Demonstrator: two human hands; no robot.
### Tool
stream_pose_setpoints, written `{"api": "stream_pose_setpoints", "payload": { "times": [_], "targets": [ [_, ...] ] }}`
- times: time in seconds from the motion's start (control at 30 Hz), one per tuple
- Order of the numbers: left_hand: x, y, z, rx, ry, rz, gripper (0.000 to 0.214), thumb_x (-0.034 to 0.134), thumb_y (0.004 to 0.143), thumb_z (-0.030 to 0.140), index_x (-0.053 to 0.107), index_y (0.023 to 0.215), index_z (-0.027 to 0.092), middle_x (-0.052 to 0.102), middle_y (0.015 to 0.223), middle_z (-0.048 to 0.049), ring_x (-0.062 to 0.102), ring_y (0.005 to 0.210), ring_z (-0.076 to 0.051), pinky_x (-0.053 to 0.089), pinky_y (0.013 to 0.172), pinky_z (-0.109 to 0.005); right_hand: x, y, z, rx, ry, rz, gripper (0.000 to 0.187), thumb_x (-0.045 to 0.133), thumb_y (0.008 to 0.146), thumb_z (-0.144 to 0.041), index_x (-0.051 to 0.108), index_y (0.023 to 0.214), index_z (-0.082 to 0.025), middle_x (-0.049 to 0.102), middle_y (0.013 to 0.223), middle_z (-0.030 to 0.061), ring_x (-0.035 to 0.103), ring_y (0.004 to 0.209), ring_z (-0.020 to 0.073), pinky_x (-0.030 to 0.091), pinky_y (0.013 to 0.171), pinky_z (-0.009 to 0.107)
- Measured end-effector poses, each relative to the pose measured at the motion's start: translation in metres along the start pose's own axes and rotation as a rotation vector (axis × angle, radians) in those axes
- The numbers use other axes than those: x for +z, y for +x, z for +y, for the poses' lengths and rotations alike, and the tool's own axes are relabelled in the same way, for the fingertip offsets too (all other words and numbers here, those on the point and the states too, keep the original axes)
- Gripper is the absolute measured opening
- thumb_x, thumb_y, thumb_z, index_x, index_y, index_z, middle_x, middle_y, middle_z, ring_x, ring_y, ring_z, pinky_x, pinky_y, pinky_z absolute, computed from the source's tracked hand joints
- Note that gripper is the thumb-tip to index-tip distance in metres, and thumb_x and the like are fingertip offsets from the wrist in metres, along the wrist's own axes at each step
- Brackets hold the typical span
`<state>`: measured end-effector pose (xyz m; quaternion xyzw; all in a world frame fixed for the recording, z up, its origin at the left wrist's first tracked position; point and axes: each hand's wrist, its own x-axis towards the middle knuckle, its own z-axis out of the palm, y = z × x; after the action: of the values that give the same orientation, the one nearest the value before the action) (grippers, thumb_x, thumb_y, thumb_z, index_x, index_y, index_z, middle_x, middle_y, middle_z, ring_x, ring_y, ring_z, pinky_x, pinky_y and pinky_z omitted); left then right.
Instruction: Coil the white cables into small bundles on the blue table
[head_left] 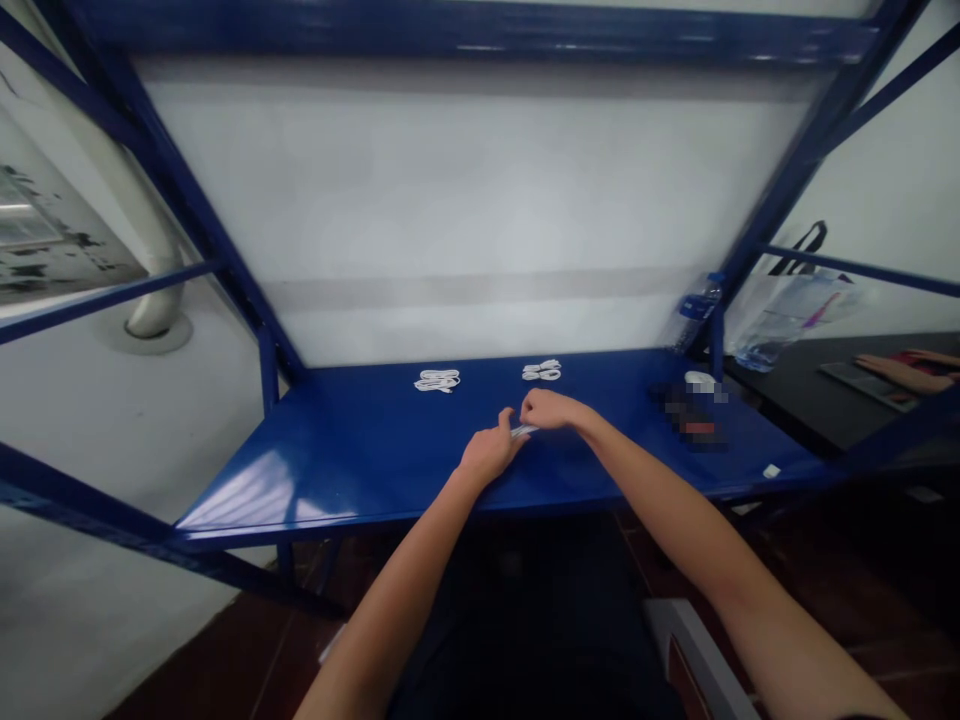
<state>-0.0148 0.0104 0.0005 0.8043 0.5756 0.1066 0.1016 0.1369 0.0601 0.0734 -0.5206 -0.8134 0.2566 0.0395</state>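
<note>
Both of my hands meet at the middle of a blue metal shelf (360,460). My left hand (491,452) and my right hand (550,408) are closed on a small white cable (523,431) that shows between them, just above the shelf surface. Two coiled white cable bundles lie further back: one bundle (437,380) to the left, the other bundle (541,371) straight behind my right hand. Most of the held cable is hidden by my fingers.
A water bottle (697,305) stands at the shelf's back right corner by a blue upright. A white object (700,380) and a dark blurred item (694,415) lie right of my hands. Another person's hand (900,372) rests on a neighbouring black table.
</note>
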Motion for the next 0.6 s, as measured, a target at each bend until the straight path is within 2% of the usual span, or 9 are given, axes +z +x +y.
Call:
{"api": "stream_pose_setpoints", "payload": {
  "times": [0.13,0.2,0.27,0.4,0.5,0.6],
  "targets": [
    [0.001,0.001,0.000,0.069,0.044,-0.015,0.040,0.029,0.099,0.047,0.050,0.117,0.018,0.068,0.107,-0.0142,0.067,0.099,-0.028,0.046,0.081,-0.034,-0.003,-0.004,0.001,-0.010,0.060,-0.083,0.022,0.053,0.068,-0.015,0.057,0.046,-0.017,0.044,0.040,-0.0036,0.036,0.043,0.0101,0.028,0.048,0.025],
    [0.001,0.001,0.000,0.097,0.046,-0.004,0.039,0.027,0.100,0.045,0.055,0.108,0.019,0.067,0.108,-0.0133,0.066,0.100,-0.027,0.046,0.083,-0.034,-0.001,-0.007,0.002,-0.009,0.075,-0.069,0.021,0.053,0.067,-0.014,0.057,0.047,-0.017,0.046,0.042,-0.0039,0.037,0.045,0.0101,0.028,0.048,0.024],
    [0.001,0.000,-0.001,0.106,0.045,0.004,0.039,0.027,0.100,0.044,0.056,0.106,0.019,0.068,0.106,-0.0126,0.066,0.098,-0.026,0.046,0.082,-0.034,0.003,-0.012,0.002,-0.018,0.077,-0.030,0.018,0.053,0.068,-0.013,0.061,0.052,-0.017,0.055,0.049,-0.0024,0.044,0.049,0.0113,0.030,0.050,0.024],
    [0.001,0.000,-0.003,0.098,0.061,0.017,0.035,0.027,0.100,0.038,0.057,0.104,0.019,0.069,0.099,-0.0119,0.067,0.089,-0.027,0.046,0.077,-0.035,0.022,-0.028,0.001,-0.096,0.022,0.150,0.017,0.053,0.075,-0.016,0.063,0.062,-0.017,0.066,0.065,0.0029,0.053,0.058,0.0137,0.033,0.055,0.024],
    [0.001,0.003,-0.008,0.102,0.014,0.019,0.034,0.029,0.098,0.035,0.059,0.100,0.019,0.069,0.095,-0.0107,0.066,0.087,-0.026,0.045,0.075,-0.033,0.041,-0.038,0.004,-0.124,-0.016,0.339,0.021,0.051,0.082,-0.018,0.061,0.063,-0.017,0.065,0.065,0.0045,0.053,0.059,0.0142,0.033,0.056,0.025],
    [0.000,0.008,-0.017,0.129,-0.162,-0.019,0.036,0.030,0.096,0.036,0.061,0.087,0.020,0.069,0.091,-0.0071,0.064,0.086,-0.022,0.043,0.074,-0.029,0.058,-0.038,0.010,-0.174,0.002,0.452,0.023,0.050,0.086,-0.019,0.060,0.066,-0.018,0.063,0.067,0.0038,0.053,0.063,0.0148,0.035,0.061,0.025]
  ]
}}
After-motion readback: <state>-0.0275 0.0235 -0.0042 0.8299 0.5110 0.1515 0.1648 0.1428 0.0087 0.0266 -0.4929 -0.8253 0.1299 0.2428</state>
